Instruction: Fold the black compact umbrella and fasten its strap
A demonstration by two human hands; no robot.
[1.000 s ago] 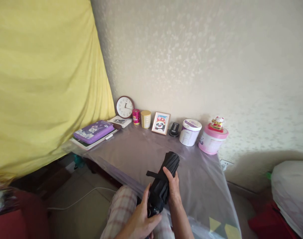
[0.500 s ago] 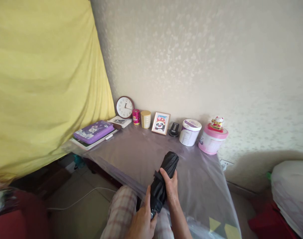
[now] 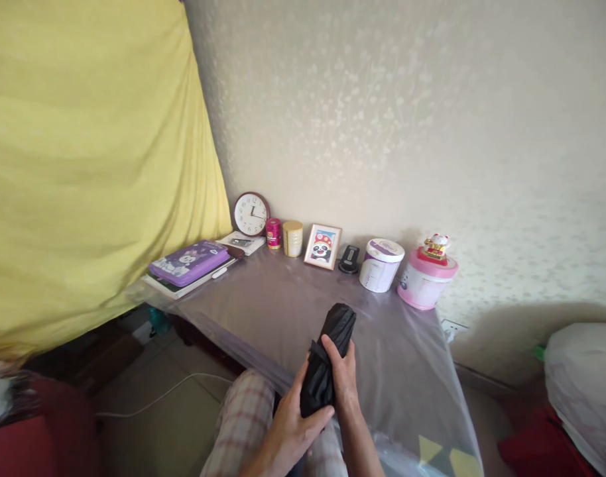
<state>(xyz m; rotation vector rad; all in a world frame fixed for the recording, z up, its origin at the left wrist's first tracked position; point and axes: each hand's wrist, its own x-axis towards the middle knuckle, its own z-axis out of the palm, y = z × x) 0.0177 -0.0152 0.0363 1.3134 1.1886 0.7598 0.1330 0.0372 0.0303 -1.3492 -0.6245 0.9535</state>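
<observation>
A folded black umbrella [image 3: 327, 363] slants over my lap and the near edge of the table. Around its lower end, my left hand [image 3: 297, 417] is closed, the thumb lying across the near end and hiding the handle. My right hand [image 3: 343, 374] grips the umbrella's right side about midway up, thumb on top of the folded cloth. The far end of the umbrella points away from me, toward the back of the table.
Along the back of the plastic-covered table [image 3: 263, 311] stand a clock [image 3: 252, 214], a pink can [image 3: 273, 234], a yellow tin [image 3: 292, 240], a picture frame [image 3: 323, 246], a white tub [image 3: 381, 266] and a pink tub [image 3: 424, 285] bearing a cat figurine [image 3: 436, 248]. A purple case [image 3: 188, 262] lies left.
My left hand has shifted up the umbrella's lower end, its thumb now across the base where the handle tip showed before. My right hand stays in nearly the same place.
</observation>
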